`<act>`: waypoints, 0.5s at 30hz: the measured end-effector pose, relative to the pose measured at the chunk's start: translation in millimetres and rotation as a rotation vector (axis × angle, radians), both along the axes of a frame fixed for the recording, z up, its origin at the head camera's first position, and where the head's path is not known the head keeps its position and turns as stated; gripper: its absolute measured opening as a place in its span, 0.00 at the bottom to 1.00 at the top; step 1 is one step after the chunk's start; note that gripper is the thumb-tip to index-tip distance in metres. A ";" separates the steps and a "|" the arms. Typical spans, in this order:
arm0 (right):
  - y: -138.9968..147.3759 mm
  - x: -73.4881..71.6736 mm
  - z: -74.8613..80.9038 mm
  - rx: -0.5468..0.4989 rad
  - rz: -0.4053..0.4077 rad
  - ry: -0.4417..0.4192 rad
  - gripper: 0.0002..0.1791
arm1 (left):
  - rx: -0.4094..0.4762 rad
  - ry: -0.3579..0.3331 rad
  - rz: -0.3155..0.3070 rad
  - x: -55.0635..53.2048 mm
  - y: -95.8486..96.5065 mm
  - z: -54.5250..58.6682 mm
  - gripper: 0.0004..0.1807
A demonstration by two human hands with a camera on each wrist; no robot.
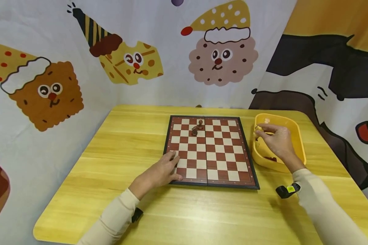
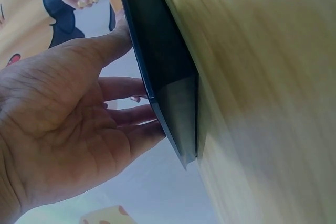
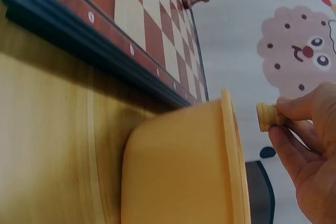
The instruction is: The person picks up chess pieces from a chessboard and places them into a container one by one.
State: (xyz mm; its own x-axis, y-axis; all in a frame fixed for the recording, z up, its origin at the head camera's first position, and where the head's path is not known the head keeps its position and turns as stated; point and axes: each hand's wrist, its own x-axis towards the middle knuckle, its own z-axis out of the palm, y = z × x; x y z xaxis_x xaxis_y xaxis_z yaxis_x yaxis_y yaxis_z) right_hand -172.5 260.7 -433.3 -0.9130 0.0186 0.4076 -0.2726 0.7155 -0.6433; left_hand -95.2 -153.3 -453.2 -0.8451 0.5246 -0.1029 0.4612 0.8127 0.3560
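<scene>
A red-and-cream chessboard in a dark frame lies on the table. My left hand rests at its near left corner with fingers spread loosely; the left wrist view shows them against the board's dark side. Over the yellow tub, my right hand pinches a pale wooden chess piece between thumb and fingertips, its round base turned outward. Dark brown chess pieces are close together near the far edge of the board.
The tub stands close to the board's right side, with dark red pieces and pale ones inside, partly hidden by the right hand. Bare wooden tabletop stretches left of the board. A cartoon-printed cloth hangs behind the table.
</scene>
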 end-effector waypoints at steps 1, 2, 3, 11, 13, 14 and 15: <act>2.9 0.6 -0.2 -0.003 -0.012 0.006 0.15 | -0.002 -0.002 -0.001 0.0 0.2 0.3 0.45; 5.7 1.3 -0.3 -0.004 -0.025 0.010 0.15 | -0.004 -0.003 -0.002 0.1 0.3 0.5 0.45; 8.4 2.1 0.0 -0.002 -0.041 0.014 0.16 | -0.008 -0.005 0.000 0.2 0.4 0.7 0.45; 27.0 5.6 5.3 -0.098 -0.124 0.018 0.19 | 0.008 -0.015 0.006 1.1 1.2 1.6 0.45; 29.6 5.1 4.5 -0.110 -0.133 0.022 0.19 | 0.014 -0.015 0.006 1.4 1.4 1.4 0.44; 30.3 4.8 3.6 -0.111 -0.132 0.021 0.19 | 0.010 -0.019 0.007 1.4 1.4 1.3 0.44; 30.8 4.3 2.3 -0.111 -0.128 0.017 0.19 | 0.006 -0.021 0.008 1.4 1.7 1.3 0.45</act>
State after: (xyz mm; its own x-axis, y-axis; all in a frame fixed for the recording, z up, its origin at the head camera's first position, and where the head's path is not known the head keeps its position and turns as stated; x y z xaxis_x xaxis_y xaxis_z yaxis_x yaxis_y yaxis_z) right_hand -168.1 291.5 -431.0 -0.8932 0.1796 0.4122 -0.1958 0.6699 -0.7162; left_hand -93.8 -151.5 -452.0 -0.8467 0.5189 -0.1177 0.4472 0.8139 0.3710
